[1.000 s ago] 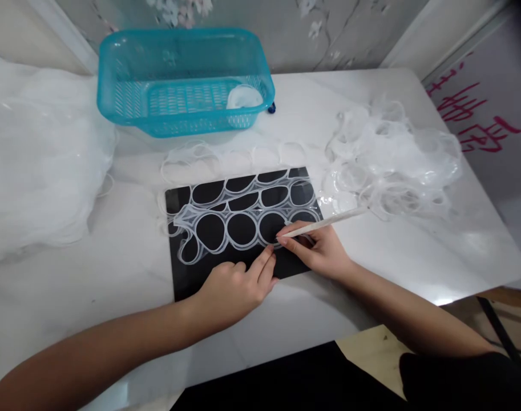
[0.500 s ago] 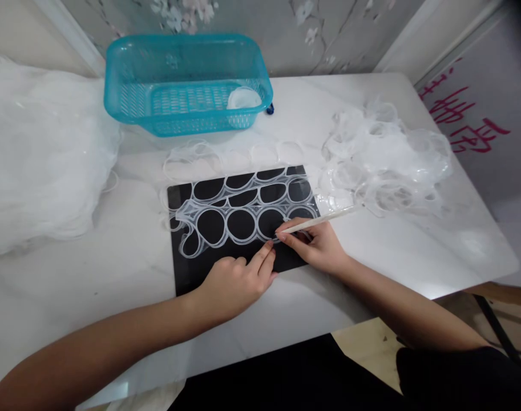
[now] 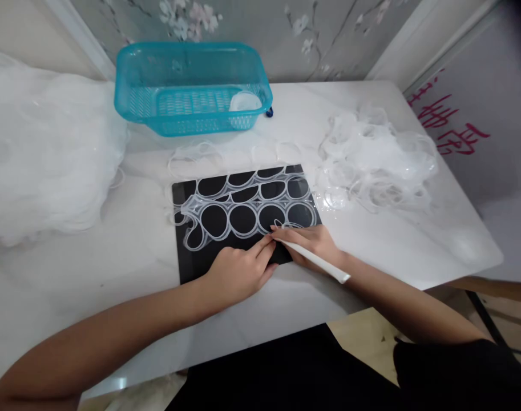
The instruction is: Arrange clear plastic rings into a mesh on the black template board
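A translucent sheet with rows of round holes (image 3: 243,234) lies on a black mat (image 3: 196,265). My right hand (image 3: 311,242) is closed on a white pen-like tool (image 3: 324,265), whose back end slants down to the right. The tool's tip is hidden by the fingers at the sheet's lower edge. A thin clear loop (image 3: 279,223) shows just above these fingertips. My left hand (image 3: 238,271) rests on the mat with its fingers stretched out, and its fingertips touch the sheet's edge beside the right fingertips.
A blue basket (image 3: 194,117) with a stack of white round pieces (image 3: 245,101) stands at the back. A big pile of translucent sheets (image 3: 46,148) lies at the left, and a tangled heap of clear scraps (image 3: 375,154) at the right. Loose rings lie behind the mat.
The tool in my right hand has swung from pointing up and right to slanting down and right. A loop now shows by its fingertips. The whole view has shifted slightly.
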`<state>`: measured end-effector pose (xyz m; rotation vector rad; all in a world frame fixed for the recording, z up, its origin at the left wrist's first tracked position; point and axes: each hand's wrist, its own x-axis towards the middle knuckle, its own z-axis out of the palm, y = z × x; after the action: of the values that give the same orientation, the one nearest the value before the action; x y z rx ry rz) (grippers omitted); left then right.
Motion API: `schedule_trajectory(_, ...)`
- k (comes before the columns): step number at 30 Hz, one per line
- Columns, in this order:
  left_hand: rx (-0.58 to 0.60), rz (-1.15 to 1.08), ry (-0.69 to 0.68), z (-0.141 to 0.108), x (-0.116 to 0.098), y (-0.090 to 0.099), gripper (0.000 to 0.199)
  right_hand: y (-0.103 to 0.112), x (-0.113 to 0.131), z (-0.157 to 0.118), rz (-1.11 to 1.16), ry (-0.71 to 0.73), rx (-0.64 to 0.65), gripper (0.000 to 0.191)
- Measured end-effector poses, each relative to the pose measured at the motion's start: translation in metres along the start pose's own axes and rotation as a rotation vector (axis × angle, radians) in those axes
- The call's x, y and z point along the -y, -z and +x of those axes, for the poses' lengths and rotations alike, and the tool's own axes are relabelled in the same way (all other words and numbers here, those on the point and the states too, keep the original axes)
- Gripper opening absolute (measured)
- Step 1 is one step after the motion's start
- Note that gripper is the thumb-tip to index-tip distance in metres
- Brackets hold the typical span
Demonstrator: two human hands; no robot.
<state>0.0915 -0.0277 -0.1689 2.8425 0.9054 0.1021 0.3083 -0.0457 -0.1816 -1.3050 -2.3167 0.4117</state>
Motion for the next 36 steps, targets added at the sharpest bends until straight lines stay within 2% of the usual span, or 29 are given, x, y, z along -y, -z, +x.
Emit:
schedule_trajectory(4,0.017,0.032,0.005,0.002,-0.001,0.003,0.050,-0.004,-0.008,0.004,-0.097,0.034,0.017,0.030)
schedule_trajectory(7,0.042,0.024,0.037,0.004,-0.003,0.006,0.049,0.006,-0.025,0.023,-0.120,-0.021,-0.067,0.028)
schedule_trajectory(9,0.063,0.015,0.071,0.004,-0.004,0.008,0.049,0.025,-0.040,0.047,-0.134,-0.107,-0.234,0.025)
schedule_trajectory(13,0.073,0.010,0.106,0.003,-0.005,0.012,0.048,0.080,-0.058,0.096,-0.093,-0.266,-0.736,0.029)
schedule_trajectory(15,0.080,0.017,0.095,0.002,-0.005,0.014,0.048,0.099,-0.054,0.104,0.013,-0.269,-0.882,0.032)
schedule_trajectory(16,0.084,0.028,0.085,0.002,-0.004,0.015,0.048,0.103,-0.050,0.101,0.092,-0.270,-0.906,0.032)
schedule_trajectory(18,0.081,0.066,0.069,0.000,-0.003,0.016,0.048,0.099,-0.037,0.085,0.280,-0.313,-0.864,0.029)
schedule_trajectory(22,0.055,0.166,0.038,-0.001,-0.005,0.012,0.047,0.067,-0.015,0.030,0.602,-0.492,-0.622,0.027)
schedule_trajectory(26,0.035,0.216,-0.042,0.004,-0.011,0.008,0.048,0.042,-0.009,-0.008,0.521,-0.548,-0.544,0.027)
schedule_trajectory(28,0.027,0.223,-0.075,0.009,-0.016,0.007,0.049,0.035,-0.010,-0.014,0.456,-0.521,-0.507,0.028)
schedule_trajectory(32,0.012,0.226,-0.082,0.023,-0.023,0.008,0.049,0.022,-0.010,-0.013,0.479,-0.456,-0.379,0.023)
schedule_trajectory(36,0.016,0.217,-0.066,0.030,-0.026,0.009,0.050,0.016,-0.010,-0.011,0.505,-0.435,-0.341,0.022)
